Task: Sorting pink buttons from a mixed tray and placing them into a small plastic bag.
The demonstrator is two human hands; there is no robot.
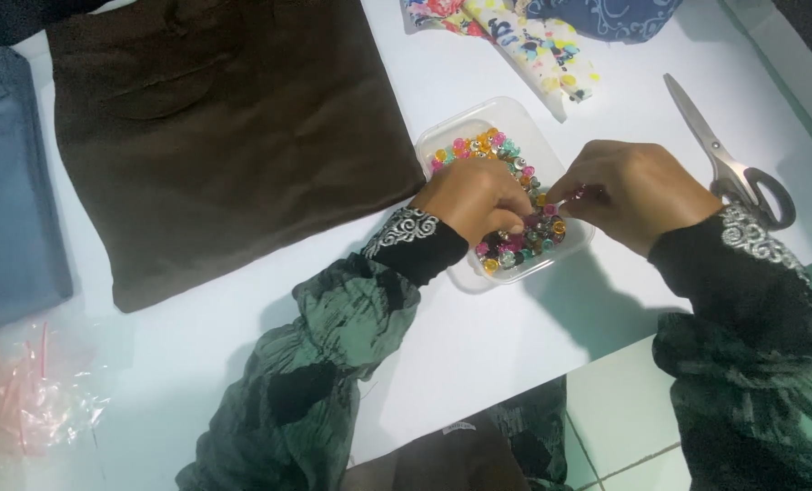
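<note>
A white table (479, 345) fills most of the view. A folded dark brown garment (215, 136) lies flat on it, upper left of centre. Just beside that, at the left edge, lies folded blue-grey denim (5, 182). In the lower left corner sits crumpled clear plastic wrapping (37, 391) with thin pink strips inside. Along the top edge, a piece of floral fabric (524, 36) in white, yellow, pink and blue rests next to a dark blue patterned cloth (606, 14). A pair of metal scissors (724, 159), blades closed, lies on the right side of the table. Pale tiled floor (624, 427) shows past the table's lower right edge.
</note>
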